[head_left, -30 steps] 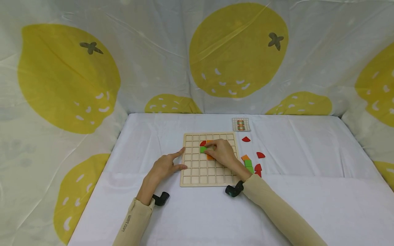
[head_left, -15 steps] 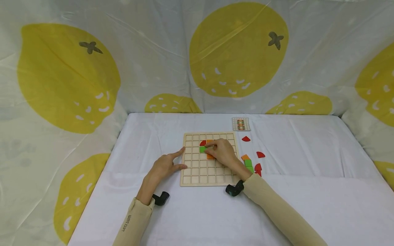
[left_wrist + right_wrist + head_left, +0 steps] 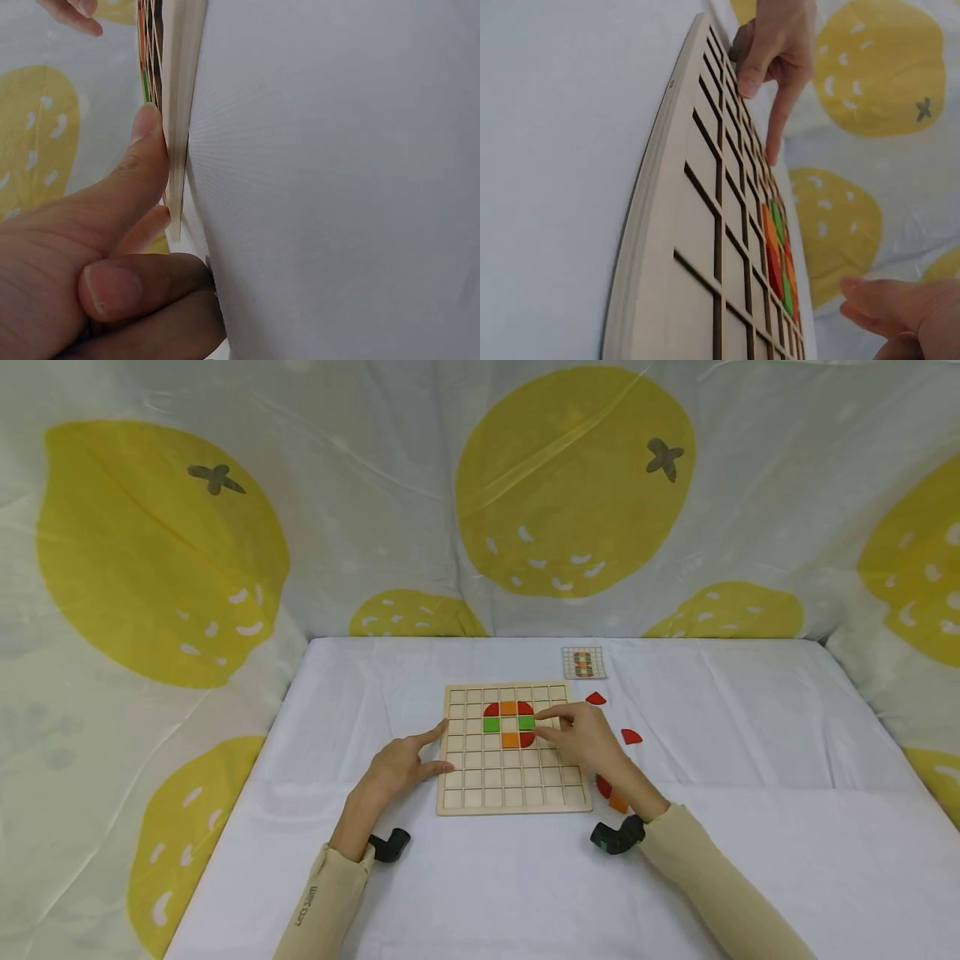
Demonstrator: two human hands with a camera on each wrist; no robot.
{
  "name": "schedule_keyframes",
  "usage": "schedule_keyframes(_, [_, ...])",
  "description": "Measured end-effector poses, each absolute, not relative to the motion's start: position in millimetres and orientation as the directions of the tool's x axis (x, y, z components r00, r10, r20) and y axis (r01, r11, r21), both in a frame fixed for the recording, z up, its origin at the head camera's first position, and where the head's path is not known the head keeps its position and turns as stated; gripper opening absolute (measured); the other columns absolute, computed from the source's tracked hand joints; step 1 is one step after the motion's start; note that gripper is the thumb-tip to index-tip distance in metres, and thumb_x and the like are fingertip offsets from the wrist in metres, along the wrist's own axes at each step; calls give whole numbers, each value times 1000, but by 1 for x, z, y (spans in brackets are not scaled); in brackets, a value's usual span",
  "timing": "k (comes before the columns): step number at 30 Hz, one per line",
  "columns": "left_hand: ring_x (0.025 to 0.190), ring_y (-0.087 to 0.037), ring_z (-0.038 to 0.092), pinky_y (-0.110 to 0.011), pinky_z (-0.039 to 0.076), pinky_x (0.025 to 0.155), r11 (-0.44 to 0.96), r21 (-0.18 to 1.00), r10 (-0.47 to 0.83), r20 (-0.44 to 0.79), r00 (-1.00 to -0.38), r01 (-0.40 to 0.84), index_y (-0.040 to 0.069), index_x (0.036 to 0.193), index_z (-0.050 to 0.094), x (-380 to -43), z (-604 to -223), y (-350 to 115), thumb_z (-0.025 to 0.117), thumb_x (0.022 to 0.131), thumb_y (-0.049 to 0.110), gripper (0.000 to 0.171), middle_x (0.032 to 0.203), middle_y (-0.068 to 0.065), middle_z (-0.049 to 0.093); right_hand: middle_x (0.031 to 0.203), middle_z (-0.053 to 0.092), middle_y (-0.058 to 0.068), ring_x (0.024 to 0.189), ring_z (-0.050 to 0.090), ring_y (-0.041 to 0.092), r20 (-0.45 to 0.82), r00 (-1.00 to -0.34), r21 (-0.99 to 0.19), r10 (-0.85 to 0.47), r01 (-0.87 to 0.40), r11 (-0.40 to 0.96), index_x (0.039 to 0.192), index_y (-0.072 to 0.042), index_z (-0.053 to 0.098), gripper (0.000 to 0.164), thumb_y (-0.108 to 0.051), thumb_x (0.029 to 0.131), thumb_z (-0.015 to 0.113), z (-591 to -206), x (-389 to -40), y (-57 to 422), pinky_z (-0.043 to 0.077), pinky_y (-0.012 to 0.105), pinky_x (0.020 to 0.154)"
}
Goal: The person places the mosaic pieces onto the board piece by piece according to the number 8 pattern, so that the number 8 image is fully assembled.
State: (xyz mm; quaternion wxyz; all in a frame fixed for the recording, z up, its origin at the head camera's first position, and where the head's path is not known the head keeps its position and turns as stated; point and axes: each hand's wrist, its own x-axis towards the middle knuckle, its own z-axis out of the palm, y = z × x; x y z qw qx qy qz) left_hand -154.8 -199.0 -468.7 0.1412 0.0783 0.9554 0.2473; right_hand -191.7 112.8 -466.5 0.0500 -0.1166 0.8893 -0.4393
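In the head view a wooden grid board (image 3: 468, 777) lies on the white-covered table. Red quarter-circle, orange and green square tiles sit in its upper middle cells, forming a partial ring around one bare cell. My right hand (image 3: 585, 735) is over the board's right side, its thumb and index fingertips beside the right green tile (image 3: 527, 722). No tile shows between those fingers (image 3: 862, 289) in the right wrist view. My left hand (image 3: 397, 767) rests at the board's left edge, with thumb (image 3: 146, 135) and index finger touching it and other fingers curled below.
Behind the board's right corner lies a small pattern card (image 3: 583, 663). Loose tiles lie right of the board: a red quarter-circle (image 3: 632, 737), another red piece (image 3: 596, 698) and an orange tile (image 3: 618, 801). My right forearm hides part of that area.
My right hand has moved right from the middle of the board, uncovering the red and green tiles on the ring's right side. My left hand stays at the left edge.
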Motion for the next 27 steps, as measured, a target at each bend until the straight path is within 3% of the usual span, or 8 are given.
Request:
schedule_keyframes(12, [57, -11, 33, -29, 37, 62, 857, 511, 218, -229, -949, 73, 23, 161, 37, -154, -468, -199, 76, 92, 42, 82, 55, 5, 35, 60, 34, -1, 53, 35, 18, -58, -990, -737, -128, -44, 674, 117, -8, 78, 28, -21, 92, 80, -470, -177, 191, 26, 25, 48])
schedule_keyframes(21, [57, -12, 36, -29, 36, 61, 855, 514, 213, -231, -949, 67, 23, 162, 36, -153, -468, -199, 76, 92, 41, 82, 57, 3, 39, 63, 38, 1, 64, 40, 21, -35, -996, -679, -81, -35, 734, 118, -7, 78, 30, -19, 91, 81, -473, -174, 220, 28, 28, 55])
schedule_keyframes(27, [58, -12, 36, -29, 36, 61, 855, 514, 213, -230, -950, 68, 24, 161, 36, -153, -469, -199, 76, 92, 42, 82, 57, 3, 41, 66, 41, 2, 67, 41, 20, -85, -992, -653, -89, -12, 758, 122, -5, 76, 34, -18, 91, 80, -472, -176, 231, 29, 28, 55])
